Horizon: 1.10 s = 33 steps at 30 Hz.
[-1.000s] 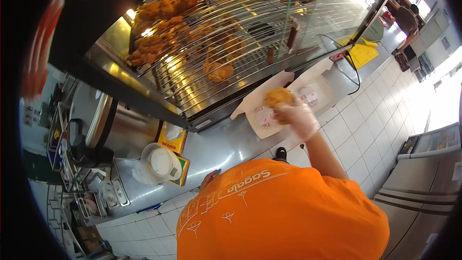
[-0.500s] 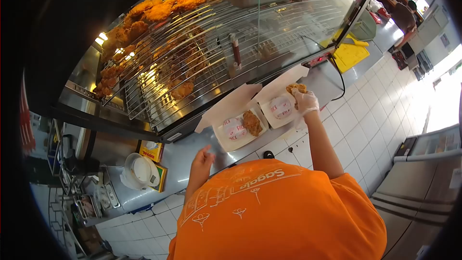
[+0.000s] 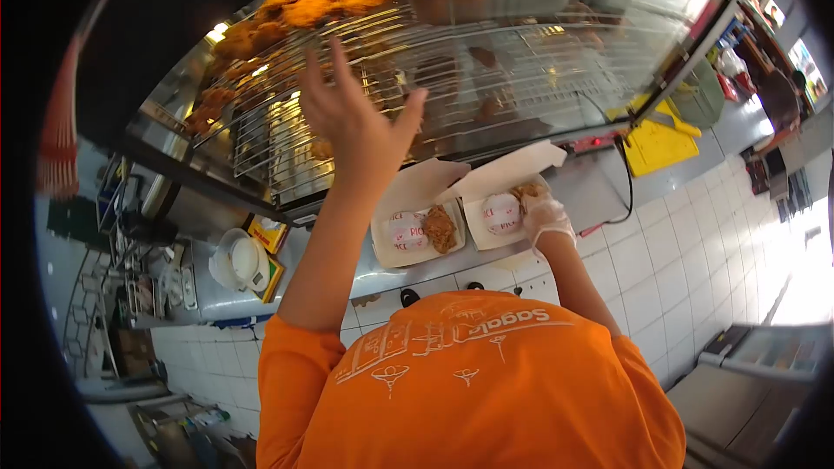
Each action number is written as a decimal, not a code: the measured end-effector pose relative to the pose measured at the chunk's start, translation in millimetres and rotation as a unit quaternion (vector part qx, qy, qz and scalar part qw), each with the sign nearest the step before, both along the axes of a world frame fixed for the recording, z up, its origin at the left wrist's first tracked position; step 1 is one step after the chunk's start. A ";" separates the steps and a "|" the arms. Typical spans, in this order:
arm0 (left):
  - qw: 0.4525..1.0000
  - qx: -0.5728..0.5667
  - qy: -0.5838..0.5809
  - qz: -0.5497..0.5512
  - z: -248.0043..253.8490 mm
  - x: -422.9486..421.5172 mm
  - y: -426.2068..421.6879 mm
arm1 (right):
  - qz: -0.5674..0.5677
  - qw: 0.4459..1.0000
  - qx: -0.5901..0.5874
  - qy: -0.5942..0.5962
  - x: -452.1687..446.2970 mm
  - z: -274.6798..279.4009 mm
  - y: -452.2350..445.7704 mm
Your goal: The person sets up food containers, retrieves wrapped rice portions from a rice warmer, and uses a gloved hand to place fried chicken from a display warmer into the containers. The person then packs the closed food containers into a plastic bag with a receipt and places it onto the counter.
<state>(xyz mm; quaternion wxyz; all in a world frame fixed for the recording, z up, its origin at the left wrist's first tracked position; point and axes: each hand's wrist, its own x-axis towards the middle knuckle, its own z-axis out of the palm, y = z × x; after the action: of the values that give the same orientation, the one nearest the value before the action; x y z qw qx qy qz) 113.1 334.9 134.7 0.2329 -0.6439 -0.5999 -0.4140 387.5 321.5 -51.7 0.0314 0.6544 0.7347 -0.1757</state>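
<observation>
My left hand is raised in front of the warmer's wire rack, bare, fingers spread, holding nothing. My right hand, in a clear plastic glove, is at the right-hand open box, its fingers on a piece of fried chicken. A wrapped rice pack lies beside that piece. The left-hand open box holds another wrapped rice pack and a fried chicken piece. Both boxes stand on the metal counter with their lids up.
Breaded pieces and a metal tray of fried food sit in the warmer. A yellow board lies at the right, near a black cable. A scale with a white bowl stands at the left. A person is at the far right.
My left hand has risen from the counter edge to the warmer's front. My right hand brought chicken to the right-hand box, after a piece came to lie in the left-hand box.
</observation>
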 end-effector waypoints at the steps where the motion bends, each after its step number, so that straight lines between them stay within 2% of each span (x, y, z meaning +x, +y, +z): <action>1: 0.999 -0.001 0.010 0.032 -0.9 3.8 5.4 | -0.013 1.000 -0.018 0.009 4.9 -19.7 5.3; 2: 0.998 -0.003 0.019 0.063 -2.8 5.1 10.1 | -0.010 1.000 -0.016 0.013 6.5 -25.1 6.0; 8: 0.997 -0.015 -0.011 0.073 -2.8 -2.5 5.7 | 0.009 1.000 0.004 0.010 9.4 -33.8 -0.4; 12: 0.993 0.002 -0.009 0.119 -2.2 -21.7 -4.8 | -0.037 0.996 -0.016 0.081 17.2 -63.4 10.9; 16: 0.981 -0.002 -0.027 0.190 -2.0 -51.4 -27.1 | -0.002 0.997 0.041 0.068 11.7 -22.4 2.6; 18: 0.974 0.004 -0.019 0.227 0.7 -65.8 -38.6 | 0.011 0.995 0.066 0.073 12.8 -20.5 3.1; 21: 0.947 -0.021 -0.068 0.314 -0.6 -88.7 -53.8 | 0.006 0.993 0.073 0.095 15.8 -34.5 11.8; 23: 0.935 -0.004 -0.061 0.349 -0.8 -105.6 -64.0 | -0.004 0.993 0.081 0.090 15.0 -45.2 12.8; 26: 0.912 0.006 -0.073 0.403 -1.6 -132.5 -78.0 | -0.001 0.997 0.018 0.073 9.0 -11.7 11.0; 27: 0.899 -0.004 -0.090 0.428 -2.3 -141.5 -81.5 | -0.012 0.996 0.033 0.083 6.2 -12.6 12.4; 30: 0.877 0.005 -0.104 0.468 -3.0 -162.4 -93.1 | -0.031 0.997 -0.058 0.034 1.5 -6.5 16.0; 33: 0.854 0.014 -0.112 0.507 -8.6 -187.5 -100.6 | -0.025 0.998 0.011 0.060 4.0 -19.7 15.6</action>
<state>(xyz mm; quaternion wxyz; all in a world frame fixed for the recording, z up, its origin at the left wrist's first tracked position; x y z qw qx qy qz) -74.5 234.3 126.2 0.3512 -0.1960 -0.8593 -0.3160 391.5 337.1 -71.4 -0.0245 0.6611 0.7207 -0.2072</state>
